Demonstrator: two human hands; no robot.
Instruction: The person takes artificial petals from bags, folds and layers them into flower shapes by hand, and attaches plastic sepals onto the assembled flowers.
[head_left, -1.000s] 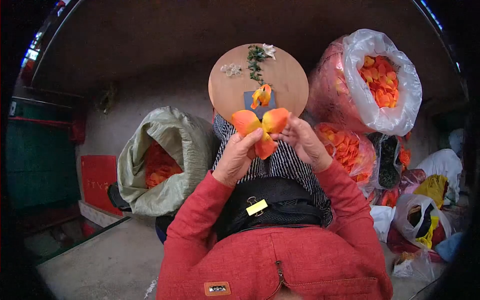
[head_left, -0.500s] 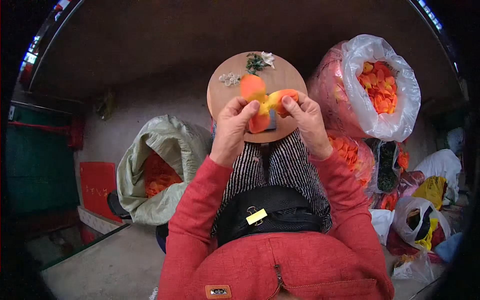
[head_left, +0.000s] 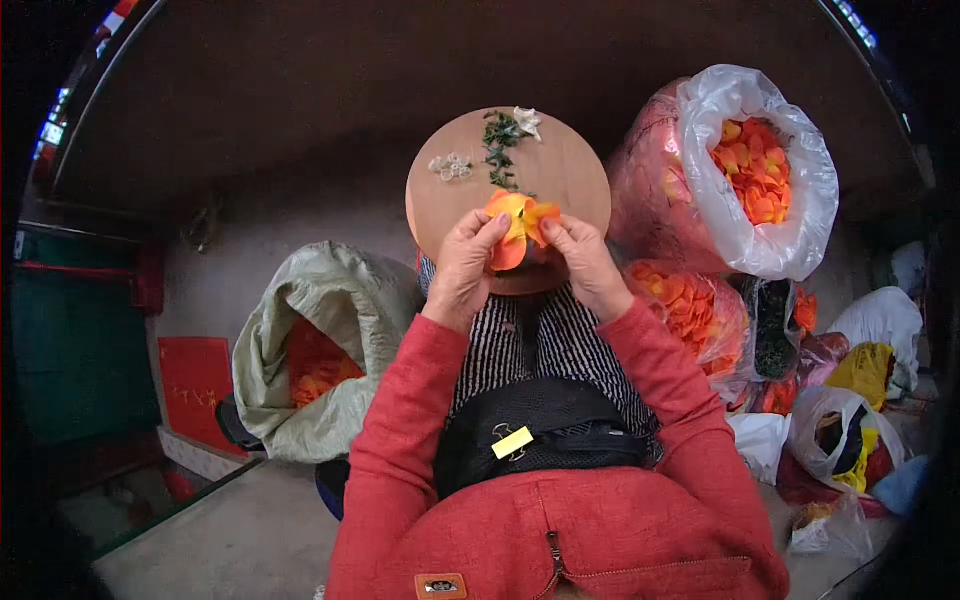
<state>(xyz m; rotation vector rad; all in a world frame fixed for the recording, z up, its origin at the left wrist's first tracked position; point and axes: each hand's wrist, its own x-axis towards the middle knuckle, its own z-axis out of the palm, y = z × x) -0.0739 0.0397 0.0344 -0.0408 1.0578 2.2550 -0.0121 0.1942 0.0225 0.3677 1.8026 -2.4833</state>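
Observation:
An orange and yellow artificial flower (head_left: pixel 515 222) is held between both hands over the near part of a round wooden table (head_left: pixel 435 205). My left hand (head_left: pixel 465 258) pinches its left petals between thumb and fingers. My right hand (head_left: pixel 585 262) pinches a petal on the right side. A small dark spot shows at the flower's yellow middle. Beyond it, a row of small green leafy pieces (head_left: pixel 498 150) lies on the table. Small clear plastic pieces (head_left: pixel 450 167) lie to the left of that row, and a white piece (head_left: pixel 527 122) lies at its far end.
A clear plastic bag (head_left: pixel 810 225) full of orange petals stands right of the table, with another bag of petals (head_left: pixel 685 315) nearer. On the left is an open pale woven sack (head_left: pixel 345 300) with orange pieces inside. Several more bags (head_left: pixel 845 440) crowd the right floor.
My hands have drawn closer together and the flower's petals are gathered in more tightly. More of the green row on the table now shows.

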